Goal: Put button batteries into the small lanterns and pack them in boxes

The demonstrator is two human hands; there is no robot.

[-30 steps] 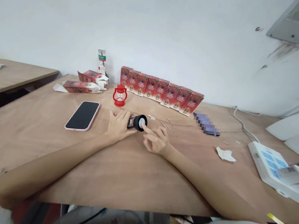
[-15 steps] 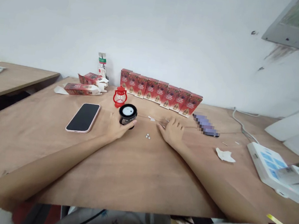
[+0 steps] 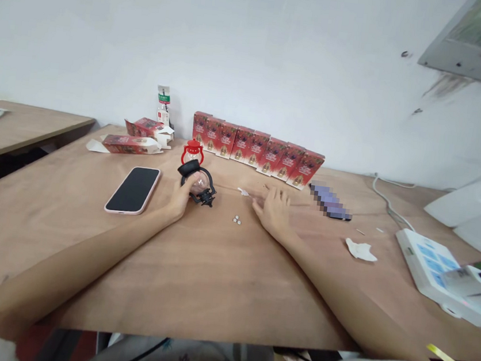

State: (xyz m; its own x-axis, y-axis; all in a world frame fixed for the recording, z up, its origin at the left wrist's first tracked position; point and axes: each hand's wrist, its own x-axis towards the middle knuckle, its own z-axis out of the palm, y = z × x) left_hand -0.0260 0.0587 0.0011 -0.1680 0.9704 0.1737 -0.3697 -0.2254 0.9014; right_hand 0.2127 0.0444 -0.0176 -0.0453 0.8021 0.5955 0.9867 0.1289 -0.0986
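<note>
My left hand (image 3: 181,198) grips a small black lantern (image 3: 200,183) by its clear body. The lantern is tilted, its wide base up to the left and its pointed top down to the right. Just behind it stands a red lantern (image 3: 193,151), partly covered by the black one. My right hand (image 3: 275,212) rests on the table with fingers spread and holds nothing visible. Between the hands lie several button cells (image 3: 236,220) and, farther back, a small white scrap (image 3: 243,192).
Several red boxes (image 3: 251,145) stand in a row by the wall, with opened boxes (image 3: 134,144) to their left. A phone (image 3: 133,190) lies left, a purple phone-like object (image 3: 330,202) right. Torn white paper (image 3: 360,250) and a power strip (image 3: 442,279) are farther right.
My left hand has turned the black lantern from base-up onto a tilt, so its side and top now show. My right hand has barely moved, staying on the table.
</note>
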